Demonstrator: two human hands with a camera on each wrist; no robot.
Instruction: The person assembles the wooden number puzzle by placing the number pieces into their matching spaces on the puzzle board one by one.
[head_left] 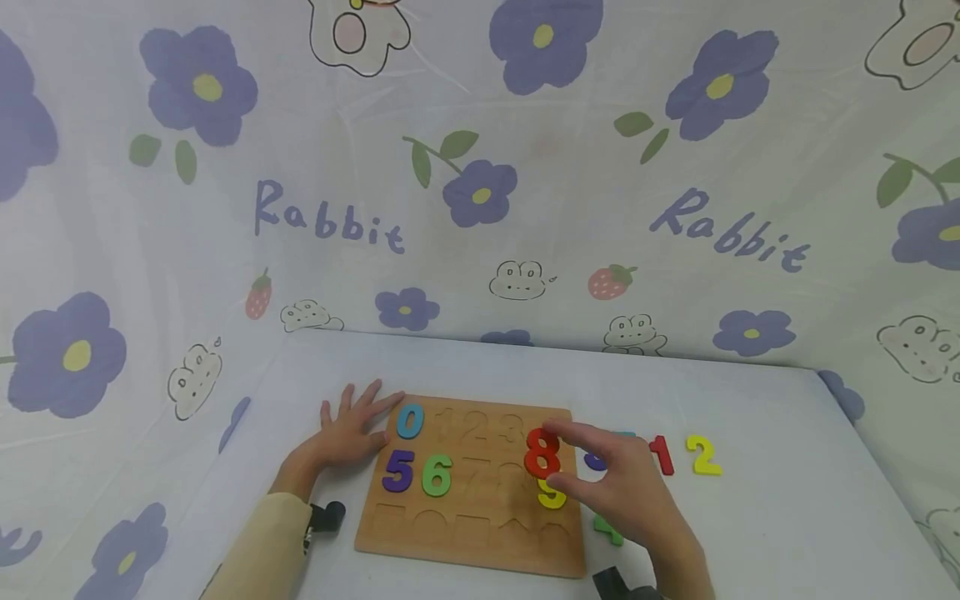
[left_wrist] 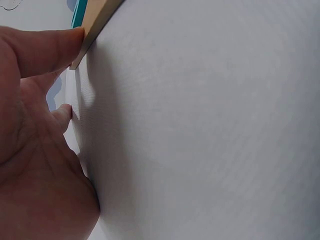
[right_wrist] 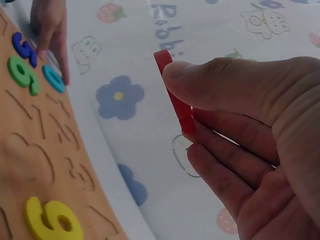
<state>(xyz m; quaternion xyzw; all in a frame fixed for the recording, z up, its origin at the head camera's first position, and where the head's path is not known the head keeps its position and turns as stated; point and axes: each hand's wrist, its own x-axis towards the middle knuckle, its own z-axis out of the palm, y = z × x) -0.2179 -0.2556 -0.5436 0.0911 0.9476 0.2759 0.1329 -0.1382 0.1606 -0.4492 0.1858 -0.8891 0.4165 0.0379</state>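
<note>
Between thumb and fingers my right hand (head_left: 630,483) pinches a red number 8 (head_left: 542,454), raised above the right side of the wooden number board (head_left: 468,571). In the right wrist view the red piece (right_wrist: 175,95) shows edge-on. My left hand (head_left: 348,437) lies with spread fingers at the board's upper left corner, its thumb touching the board's edge (left_wrist: 100,22). On the board sit a blue 0 (head_left: 409,422), a purple 5 (head_left: 398,472) and a green 6 (head_left: 437,476). A yellow 9 (right_wrist: 34,215) is at the right of the middle row, partly hidden by the 8 in the head view.
Right of the board lie a red 1 (head_left: 662,456), a yellow 2 (head_left: 703,456) and a green 4 (head_left: 608,529). A purple piece (head_left: 596,461) and a blue piece are partly covered by my right hand. A patterned cloth (head_left: 570,208) hangs behind the white table (head_left: 787,500).
</note>
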